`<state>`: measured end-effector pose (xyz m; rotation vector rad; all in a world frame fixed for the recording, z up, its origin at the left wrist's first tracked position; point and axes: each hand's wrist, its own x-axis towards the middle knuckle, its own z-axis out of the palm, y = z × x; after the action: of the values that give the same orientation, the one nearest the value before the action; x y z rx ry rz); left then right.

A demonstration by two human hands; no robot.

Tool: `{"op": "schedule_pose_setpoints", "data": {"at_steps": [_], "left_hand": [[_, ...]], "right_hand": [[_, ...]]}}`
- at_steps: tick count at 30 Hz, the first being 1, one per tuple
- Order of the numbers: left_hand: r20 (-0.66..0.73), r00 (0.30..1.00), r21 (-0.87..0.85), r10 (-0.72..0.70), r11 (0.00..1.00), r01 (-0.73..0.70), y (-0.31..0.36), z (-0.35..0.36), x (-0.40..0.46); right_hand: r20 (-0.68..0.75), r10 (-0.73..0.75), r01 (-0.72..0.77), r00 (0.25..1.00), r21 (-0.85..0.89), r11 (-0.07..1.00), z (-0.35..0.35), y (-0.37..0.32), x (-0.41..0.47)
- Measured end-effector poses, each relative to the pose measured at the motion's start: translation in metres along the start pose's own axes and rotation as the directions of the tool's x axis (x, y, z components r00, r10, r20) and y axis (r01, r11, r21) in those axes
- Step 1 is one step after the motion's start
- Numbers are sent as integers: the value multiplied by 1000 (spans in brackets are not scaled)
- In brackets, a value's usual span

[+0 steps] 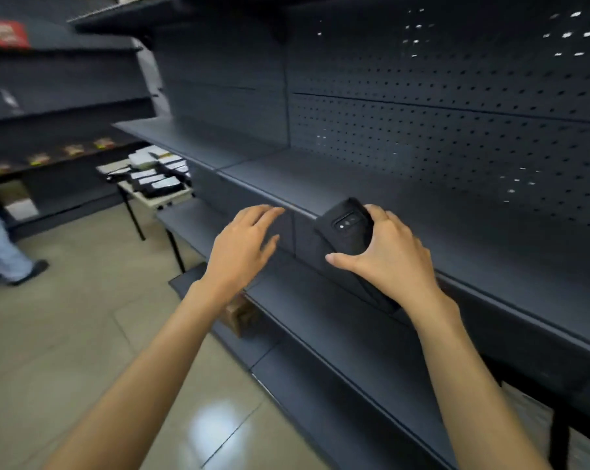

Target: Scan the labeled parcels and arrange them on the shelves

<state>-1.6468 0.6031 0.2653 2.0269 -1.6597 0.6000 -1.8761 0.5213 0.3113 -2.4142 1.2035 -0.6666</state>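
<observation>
1. Right hand (388,252): grips a black smartphone (346,232) from above, thumb at its lower edge and fingers curled over its upper end; the phone's back, with its camera strip, faces the viewer.
2. Smartphone: held tilted in front of the front edge of the middle shelf (286,178) of a dark grey shelving unit, its upper end just above that edge. Whether it touches the edge cannot be told.
3. Left hand (242,245): holds nothing, fingers spread and relaxed, raised in front of the same shelf edge, beside the phone but apart from it.
4. Lower shelf (320,320): lies beneath both hands; a brown cardboard box (241,315) shows below its front edge, partly hidden by the left forearm.
5. Perforated back panel (456,137): stands behind the middle shelf.
6. Parcels (158,173): dark packages with white labels, stacked on a small light table (161,198) at the far left end of the shelving.
7. A second person's trouser leg and dark shoe (5,252): on the tiled floor (66,334) at the left edge.
</observation>
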Motion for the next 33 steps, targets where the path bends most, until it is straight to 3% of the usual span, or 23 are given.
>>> {"op": "schedule_pose_setpoints", "data": {"at_steps": [13, 26, 33], "left_hand": [[55, 912, 241, -405, 892, 382, -355, -42, -111], [122, 780, 330, -614, 766, 552, -615, 6, -132], [168, 715, 357, -679, 718, 598, -792, 47, -71]], "right_hand": [[315, -322, 271, 893, 196, 942, 263, -267, 121], [492, -367, 281, 790, 241, 929, 484, -409, 265], [543, -383, 301, 747, 237, 924, 600, -498, 406]]}}
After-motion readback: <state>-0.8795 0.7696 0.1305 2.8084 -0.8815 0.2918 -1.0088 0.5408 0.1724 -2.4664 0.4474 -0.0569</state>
